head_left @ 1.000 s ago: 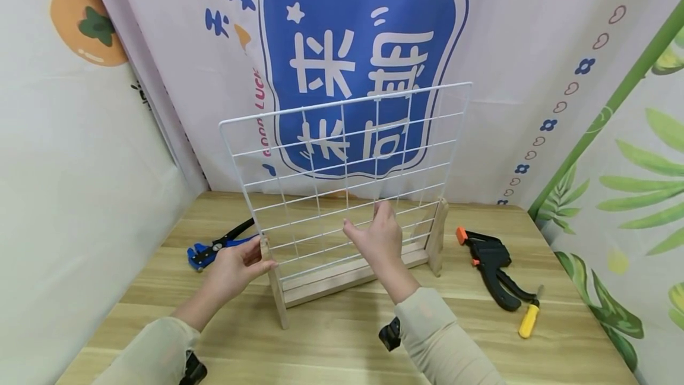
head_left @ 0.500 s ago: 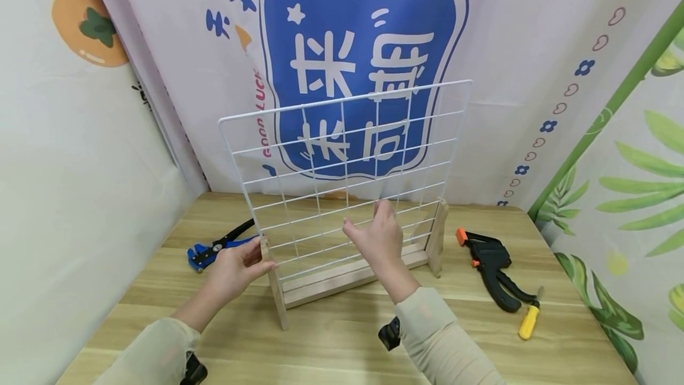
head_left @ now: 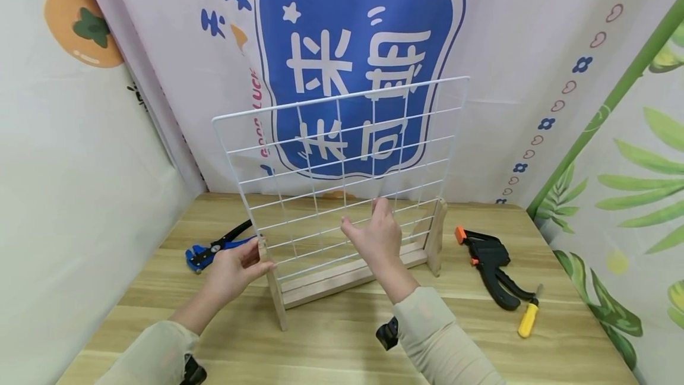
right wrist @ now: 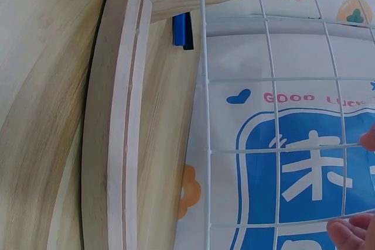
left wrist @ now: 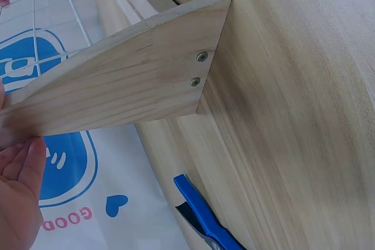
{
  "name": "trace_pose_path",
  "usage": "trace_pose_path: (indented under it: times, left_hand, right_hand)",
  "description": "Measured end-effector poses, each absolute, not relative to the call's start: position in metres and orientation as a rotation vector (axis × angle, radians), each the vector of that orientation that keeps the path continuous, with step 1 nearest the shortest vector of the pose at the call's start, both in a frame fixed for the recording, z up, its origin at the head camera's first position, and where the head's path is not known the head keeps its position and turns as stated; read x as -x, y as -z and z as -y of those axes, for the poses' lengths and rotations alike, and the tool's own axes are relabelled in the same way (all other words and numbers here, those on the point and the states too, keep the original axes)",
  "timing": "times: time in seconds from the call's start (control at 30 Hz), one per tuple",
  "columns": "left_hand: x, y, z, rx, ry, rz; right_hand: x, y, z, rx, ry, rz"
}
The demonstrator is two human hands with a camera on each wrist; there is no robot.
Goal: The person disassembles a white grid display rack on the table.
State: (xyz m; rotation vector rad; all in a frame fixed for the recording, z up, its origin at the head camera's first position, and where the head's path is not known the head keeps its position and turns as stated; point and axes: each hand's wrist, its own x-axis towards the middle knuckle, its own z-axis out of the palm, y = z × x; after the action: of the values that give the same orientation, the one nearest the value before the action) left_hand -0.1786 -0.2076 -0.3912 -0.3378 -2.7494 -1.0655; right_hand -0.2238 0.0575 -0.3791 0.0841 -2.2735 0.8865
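A white wire grid stands nearly upright in a wooden stand. The stand has a left side panel, a right side panel and base bars between them. My left hand pinches the left panel's upper end between thumb and fingers, beside the grid's edge. In the left wrist view that panel shows two screws. My right hand is at the middle of the grid, thumb and fingers spread and gripping its wires. In the right wrist view the grid's lowest wire is apart from the base bars.
Behind my left hand lie blue-and-black pliers. To the right are a black clamp with orange pads and a yellow-handled screwdriver. A printed cloth hangs behind the wooden table.
The head view shifts slightly. Both hands keep their places on the stand and grid, and nothing else visibly moves.
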Motion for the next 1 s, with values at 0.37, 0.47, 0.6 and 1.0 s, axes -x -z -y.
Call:
trace_pose_path:
  times: [0.37, 0.47, 0.6, 1.0]
  left_hand:
    - [0.1793, 0.3917, 0.2085, 0.337, 1.071, 2.751]
    - [0.1804, 0.3924, 0.2089, 0.343, 1.072, 2.744]
    - [0.1812, 0.3928, 0.2089, 0.337, 1.07, 2.743]
    - [0.1808, 0.3935, 0.2094, 0.308, 1.1, 2.774]
  right_hand:
    - [0.2248, 0.3776, -0.0572, -0.074, -0.838, 2.264]
    - [0.2251, 0.3771, -0.0573, -0.075, -0.841, 2.257]
    - [0.226, 0.3766, -0.0575, -0.082, -0.84, 2.248]
    - [0.2273, 0.3755, -0.0574, -0.08, -0.832, 2.26]
